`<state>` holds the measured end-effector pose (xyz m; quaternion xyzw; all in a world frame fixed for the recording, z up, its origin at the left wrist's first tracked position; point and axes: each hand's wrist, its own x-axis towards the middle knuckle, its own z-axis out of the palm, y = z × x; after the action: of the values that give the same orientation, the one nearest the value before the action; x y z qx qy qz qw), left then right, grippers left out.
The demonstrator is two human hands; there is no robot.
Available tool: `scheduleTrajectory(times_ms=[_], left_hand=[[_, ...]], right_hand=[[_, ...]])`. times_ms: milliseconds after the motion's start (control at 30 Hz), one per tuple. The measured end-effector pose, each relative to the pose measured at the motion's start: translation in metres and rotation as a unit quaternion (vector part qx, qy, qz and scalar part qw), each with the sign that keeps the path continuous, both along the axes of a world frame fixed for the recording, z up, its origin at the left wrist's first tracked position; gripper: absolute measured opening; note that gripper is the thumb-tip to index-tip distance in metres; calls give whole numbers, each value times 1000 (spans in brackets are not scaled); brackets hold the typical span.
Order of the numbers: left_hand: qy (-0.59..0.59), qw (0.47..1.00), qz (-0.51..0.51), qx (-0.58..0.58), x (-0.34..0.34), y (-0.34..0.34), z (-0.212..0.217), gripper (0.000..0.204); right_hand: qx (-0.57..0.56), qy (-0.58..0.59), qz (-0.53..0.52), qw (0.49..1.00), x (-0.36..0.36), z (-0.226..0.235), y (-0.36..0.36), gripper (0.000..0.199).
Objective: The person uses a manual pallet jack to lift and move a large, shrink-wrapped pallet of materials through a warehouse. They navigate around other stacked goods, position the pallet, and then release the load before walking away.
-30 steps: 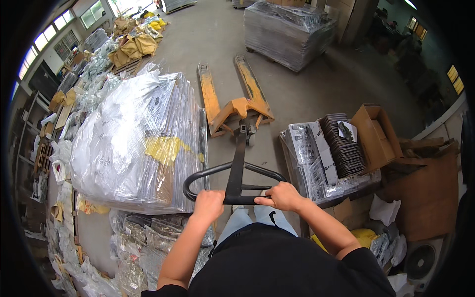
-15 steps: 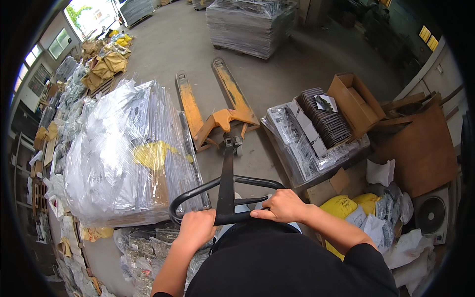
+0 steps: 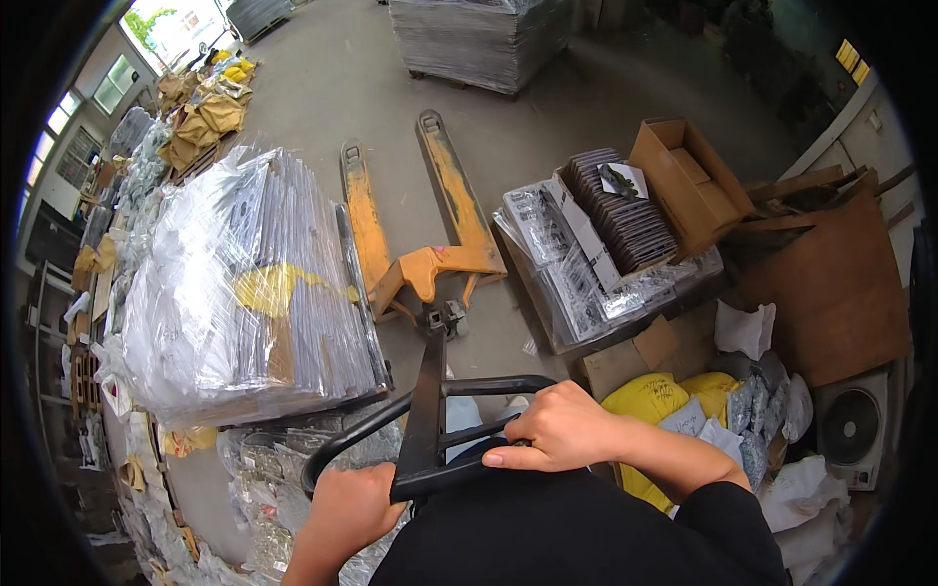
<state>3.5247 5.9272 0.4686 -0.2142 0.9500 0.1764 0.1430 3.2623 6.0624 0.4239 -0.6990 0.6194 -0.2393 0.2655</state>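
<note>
A pallet jack with two worn orange forks [image 3: 456, 200] stands before me, its forks pointing away and bare. Its black loop handle [image 3: 422, 396] tilts back against my body. My left hand [image 3: 354, 503] is wrapped round the handle's near left corner. Further right, my right hand [image 3: 557, 430] grips the near bar, fingers curled by the small control lever [image 3: 481, 430] and thumb along the bar. Whether the fingers press the lever cannot be made out. Part of my legs shows through the handle loop.
Left of the jack stands a film-wrapped stack [image 3: 244, 293] on a pallet. To the right, another pallet carries wrapped packs and an open cardboard box [image 3: 689, 186]. A tall wrapped load [image 3: 479, 44] stands ahead. Yellow sacks [image 3: 645, 400] and a fan unit [image 3: 848, 425] lie at right.
The handle has swung left and closer to me, and my left hand has gone lower left with it. The jack's body has turned slightly. Surrounding loads have shifted a little in view.
</note>
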Motion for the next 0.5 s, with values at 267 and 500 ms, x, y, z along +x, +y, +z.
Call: scheduleTrajectory(times_ms=[267,500], left_hand=[[19,998,56,-22,42,87,-4,21],[11,999,29,-16,106,139,-11,20]], right_hand=[[38,10,14,999,48,-4,83,67],[6,17,-82,997,133,-11,155,58]])
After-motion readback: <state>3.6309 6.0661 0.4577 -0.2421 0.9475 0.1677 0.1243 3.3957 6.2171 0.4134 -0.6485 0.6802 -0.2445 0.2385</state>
